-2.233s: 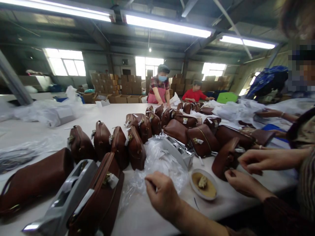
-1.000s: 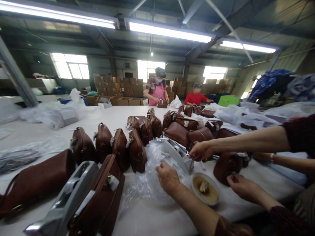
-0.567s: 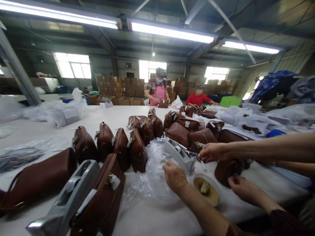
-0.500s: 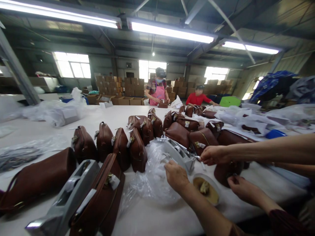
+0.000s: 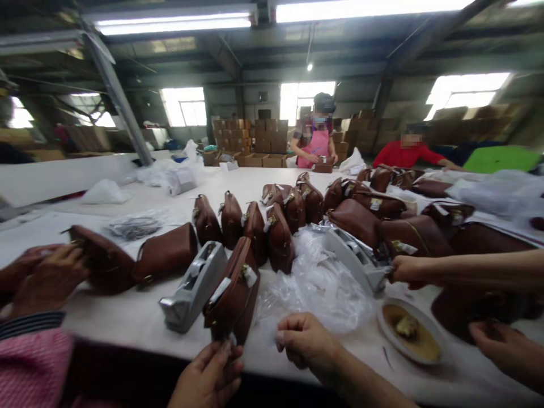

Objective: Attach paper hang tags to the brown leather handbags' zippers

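At the bottom centre, my left hand [image 5: 211, 371] has its fingertips pinched at the low front end of a brown leather handbag [image 5: 233, 283]. What they pinch is small and pale, and I cannot make it out. My right hand [image 5: 308, 343], apart from the bag, is closed with thumb and forefinger pinching a small see-through piece of film [image 5: 268, 330]. The bag stands upright, with white tags and a gold clasp on it. Beside it lies a grey tape dispenser [image 5: 193, 292]. Crumpled clear plastic [image 5: 314, 283] lies beyond my right hand.
Several brown handbags [image 5: 280, 238] stand in rows. A second tape dispenser [image 5: 351, 255] and a shallow dish [image 5: 437, 354] lie to the right. Co-workers' hands reach in at right [image 5: 410, 271] and at left [image 5: 55, 277], on a bag. Two people are across the table [image 5: 238, 184].
The view has turned left. My right hand has drawn back from the tape dispenser toward me. My left hand has come into view at the handbag, and a co-worker's hands show at left.
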### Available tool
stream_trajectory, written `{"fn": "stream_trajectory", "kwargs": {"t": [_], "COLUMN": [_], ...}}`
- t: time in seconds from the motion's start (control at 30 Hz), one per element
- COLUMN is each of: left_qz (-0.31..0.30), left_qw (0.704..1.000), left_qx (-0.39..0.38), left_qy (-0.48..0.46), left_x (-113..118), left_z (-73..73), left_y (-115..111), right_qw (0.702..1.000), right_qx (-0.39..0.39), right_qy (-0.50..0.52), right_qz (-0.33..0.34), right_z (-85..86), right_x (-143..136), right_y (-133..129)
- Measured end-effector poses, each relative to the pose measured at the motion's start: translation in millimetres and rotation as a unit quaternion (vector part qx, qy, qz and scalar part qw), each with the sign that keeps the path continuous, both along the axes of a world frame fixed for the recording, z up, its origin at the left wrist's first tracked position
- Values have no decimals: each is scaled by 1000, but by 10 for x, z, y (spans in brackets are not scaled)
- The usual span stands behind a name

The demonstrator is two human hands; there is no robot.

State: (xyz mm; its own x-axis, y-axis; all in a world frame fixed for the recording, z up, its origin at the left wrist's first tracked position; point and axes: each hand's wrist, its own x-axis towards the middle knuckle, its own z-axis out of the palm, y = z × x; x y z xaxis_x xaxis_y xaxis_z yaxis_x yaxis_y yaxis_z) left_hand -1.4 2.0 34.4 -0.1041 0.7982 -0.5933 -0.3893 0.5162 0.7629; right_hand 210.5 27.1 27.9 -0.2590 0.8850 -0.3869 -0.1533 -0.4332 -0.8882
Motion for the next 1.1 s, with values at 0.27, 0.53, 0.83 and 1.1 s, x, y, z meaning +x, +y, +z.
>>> {"fn": "stream_trajectory", "kwargs": {"t": [0.27, 0.53, 0.83, 1.1], "left_qz": [-38, -34, -65, -120], "left_qw": [997, 997, 983, 891], "left_qx": [37, 60, 93, 164], "left_qy": [-62, 28, 145, 406], "left_x": [-51, -67, -144, -213], "left_z": [24, -107, -200, -5], "left_y": [-74, -39, -64, -153], "right_qw": [986, 965, 960, 966], "right_qx": [74, 155, 168, 147], "right_qy": [-137, -194, -217, -213], "right_qz": [53, 81, 59, 28], "right_z": [-124, -86, -129, -61], "right_x": [-604, -657, -718, -873], "right_y": [15, 13, 143, 40]}}
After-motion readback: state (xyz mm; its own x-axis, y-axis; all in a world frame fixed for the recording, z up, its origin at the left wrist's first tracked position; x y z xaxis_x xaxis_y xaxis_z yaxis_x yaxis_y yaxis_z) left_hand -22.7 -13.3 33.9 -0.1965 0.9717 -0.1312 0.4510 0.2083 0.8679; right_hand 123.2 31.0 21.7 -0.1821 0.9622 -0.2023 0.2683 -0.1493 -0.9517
